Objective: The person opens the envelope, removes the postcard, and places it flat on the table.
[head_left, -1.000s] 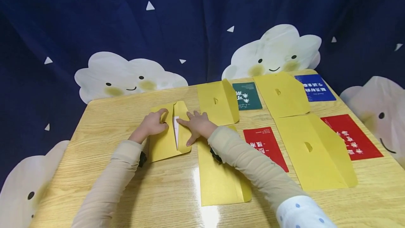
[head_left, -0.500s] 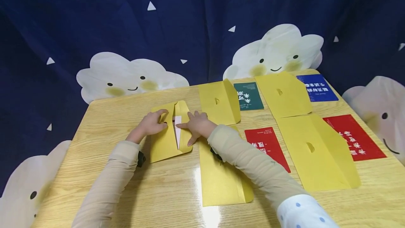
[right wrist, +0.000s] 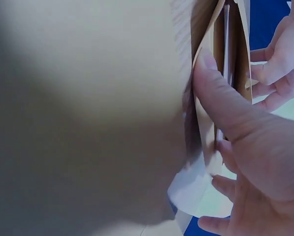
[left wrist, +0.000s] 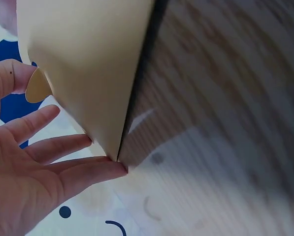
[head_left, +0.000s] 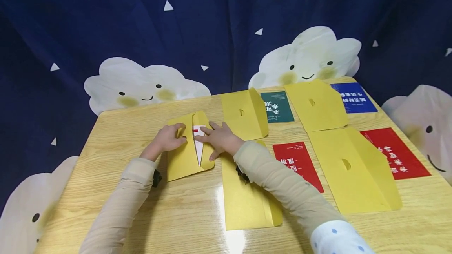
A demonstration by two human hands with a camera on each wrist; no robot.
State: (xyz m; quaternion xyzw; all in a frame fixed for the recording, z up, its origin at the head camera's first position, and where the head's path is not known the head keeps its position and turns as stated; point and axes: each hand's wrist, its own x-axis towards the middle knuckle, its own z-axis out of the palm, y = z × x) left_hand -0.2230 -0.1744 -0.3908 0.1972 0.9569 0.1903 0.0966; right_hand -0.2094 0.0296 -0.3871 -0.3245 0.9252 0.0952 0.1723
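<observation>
In the head view a yellow envelope [head_left: 180, 156] lies left of centre, its mouth gaping toward the right and its flap folded back. My left hand [head_left: 166, 138] lies on its left part, the thumb [left wrist: 26, 76] at the small half-round tab by the cut-out. Along the envelope's far edge my other left fingers stretch, tips down at the table. A white card [head_left: 199, 134] with a red mark shows in the mouth. My right hand [head_left: 220, 138] spreads its fingers over the flap, fingertips on the card, its thumb [right wrist: 208, 69] against the flap.
To the right lie several yellow envelopes, among them a near one [head_left: 247, 203] and a far one [head_left: 234, 113]. Beside them are a green card [head_left: 279, 107], a red card [head_left: 298, 160], another red card [head_left: 406, 160] and a blue card [head_left: 360, 97]. A cloud-patterned curtain [head_left: 190, 22] hangs behind the wooden table [head_left: 113, 144].
The white card has slid rightward out of the envelope's mouth, so more of it and its red mark show. My right fingers have shifted slightly on it; my left hand stays nearly still.
</observation>
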